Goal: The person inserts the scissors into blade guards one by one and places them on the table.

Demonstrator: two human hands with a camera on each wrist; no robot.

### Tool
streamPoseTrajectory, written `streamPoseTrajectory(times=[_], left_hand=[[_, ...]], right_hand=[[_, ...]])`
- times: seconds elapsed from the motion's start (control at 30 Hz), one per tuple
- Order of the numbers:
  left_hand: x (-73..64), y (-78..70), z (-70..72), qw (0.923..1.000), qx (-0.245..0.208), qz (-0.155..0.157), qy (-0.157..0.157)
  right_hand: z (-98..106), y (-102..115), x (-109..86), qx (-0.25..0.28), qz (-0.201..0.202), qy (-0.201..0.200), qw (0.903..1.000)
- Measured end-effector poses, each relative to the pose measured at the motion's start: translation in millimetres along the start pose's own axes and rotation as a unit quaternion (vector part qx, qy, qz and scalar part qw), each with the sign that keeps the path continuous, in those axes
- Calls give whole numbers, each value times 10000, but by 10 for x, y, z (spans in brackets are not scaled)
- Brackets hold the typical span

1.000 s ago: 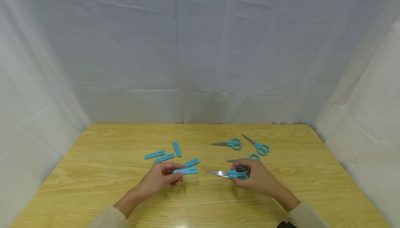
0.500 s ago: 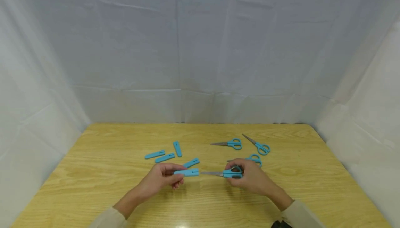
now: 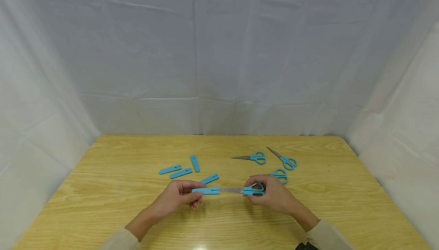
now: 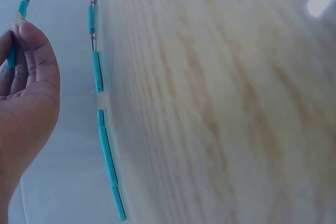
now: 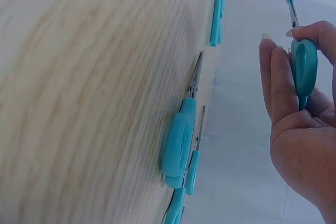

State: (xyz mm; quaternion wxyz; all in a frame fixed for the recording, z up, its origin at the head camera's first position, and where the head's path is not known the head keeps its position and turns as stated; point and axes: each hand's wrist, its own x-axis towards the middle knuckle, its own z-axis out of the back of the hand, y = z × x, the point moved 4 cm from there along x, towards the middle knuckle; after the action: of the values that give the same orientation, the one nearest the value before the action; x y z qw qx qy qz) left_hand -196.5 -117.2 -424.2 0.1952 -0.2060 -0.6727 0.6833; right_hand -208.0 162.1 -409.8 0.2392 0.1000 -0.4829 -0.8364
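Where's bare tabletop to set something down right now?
The tabletop is bare right of the loose scissors, left of the loose caps, and nearest the camera between both sleeves. It's crowded beyond the left hand (four caps) and right hand (three scissors).

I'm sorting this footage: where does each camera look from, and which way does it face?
Head: on the person's head, facing forward and down at the table; left hand, right hand and both sleeves show.
Left wrist: on that wrist, looking past the left hand along the table, which appears sideways; part of the right hand shows at top.
Right wrist: likewise, past the right hand; part of the left hand at top.
Both wrist views share the held scissors and blade cap.
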Motion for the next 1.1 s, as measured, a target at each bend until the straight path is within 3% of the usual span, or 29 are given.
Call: streamPoseTrajectory(times=[0.57, 0.9, 1.1], left_hand=[[44, 9, -121, 9996, -187, -100, 195], [55, 27, -143, 10000, 36, -80, 3], [57, -2, -149, 9988, 478, -59, -116]], right_hand=[[-164, 81, 82, -254, 219, 129, 9994], [-262, 123, 117, 115, 27, 189, 9998], [-279, 96, 133, 159, -69, 205, 9996]])
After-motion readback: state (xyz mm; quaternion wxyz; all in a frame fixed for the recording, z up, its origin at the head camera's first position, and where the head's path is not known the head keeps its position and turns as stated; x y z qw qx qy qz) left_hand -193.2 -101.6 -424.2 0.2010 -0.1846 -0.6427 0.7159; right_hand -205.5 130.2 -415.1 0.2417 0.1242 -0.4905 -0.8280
